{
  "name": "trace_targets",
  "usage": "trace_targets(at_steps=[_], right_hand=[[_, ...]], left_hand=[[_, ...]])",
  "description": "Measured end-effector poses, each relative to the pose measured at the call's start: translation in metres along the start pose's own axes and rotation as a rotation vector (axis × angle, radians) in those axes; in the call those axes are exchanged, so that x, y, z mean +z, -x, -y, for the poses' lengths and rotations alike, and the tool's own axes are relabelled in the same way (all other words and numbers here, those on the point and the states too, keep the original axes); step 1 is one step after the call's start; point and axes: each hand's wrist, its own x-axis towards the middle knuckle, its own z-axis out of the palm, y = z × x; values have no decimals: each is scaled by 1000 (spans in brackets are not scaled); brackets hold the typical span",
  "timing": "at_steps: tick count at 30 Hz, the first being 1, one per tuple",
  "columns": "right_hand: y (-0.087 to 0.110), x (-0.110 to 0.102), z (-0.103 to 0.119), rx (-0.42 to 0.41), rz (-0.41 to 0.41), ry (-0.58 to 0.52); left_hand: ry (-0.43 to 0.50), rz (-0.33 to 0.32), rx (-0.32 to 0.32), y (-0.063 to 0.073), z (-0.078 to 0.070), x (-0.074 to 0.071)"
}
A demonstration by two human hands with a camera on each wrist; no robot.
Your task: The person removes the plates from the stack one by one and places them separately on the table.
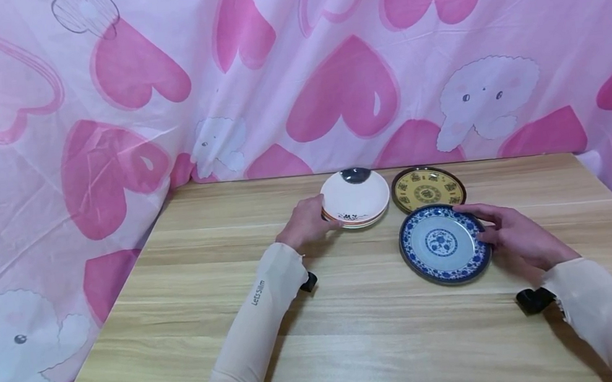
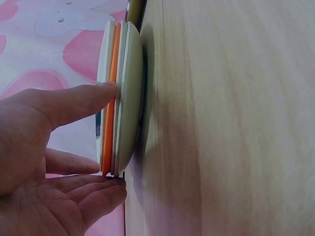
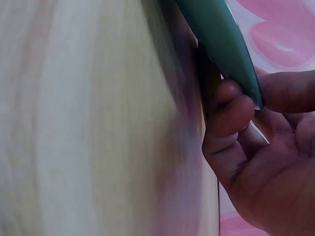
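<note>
Blue-and-white plate (image 1: 441, 243), round, glossy, with a floral border, is pinched at its edge by the right hand (image 1: 520, 237) above the wood-grained table (image 1: 366, 340), before the yellow plate (image 1: 426, 186); only the right wrist view shows its smooth green underside; the left hand (image 1: 306, 221) grips the white-topped plate stack (image 1: 355, 197) by its rims

Your head camera looks forward and down, from above and well on the near side of the stack of plates (image 1: 355, 198), and takes in the table (image 1: 356, 347) around it. Your left wrist camera sits low and close beside the stack, facing its rims edge-on, with the picture turned sideways. Your right wrist camera, also sideways, looks close up, right of the stack, under the blue-rimmed plate (image 1: 441, 243). Head and left wrist views share the stack; head and right wrist, that plate.
</note>
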Motion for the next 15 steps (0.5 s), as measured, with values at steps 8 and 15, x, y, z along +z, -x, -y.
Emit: trace_targets(at_steps=[8,15], right_hand=[[0,1,3,21,4,22],[2,2,2,54,-2,51]], left_hand=[[-1,-11,10,1,1,0],[12,-3,8,1,0,-1]])
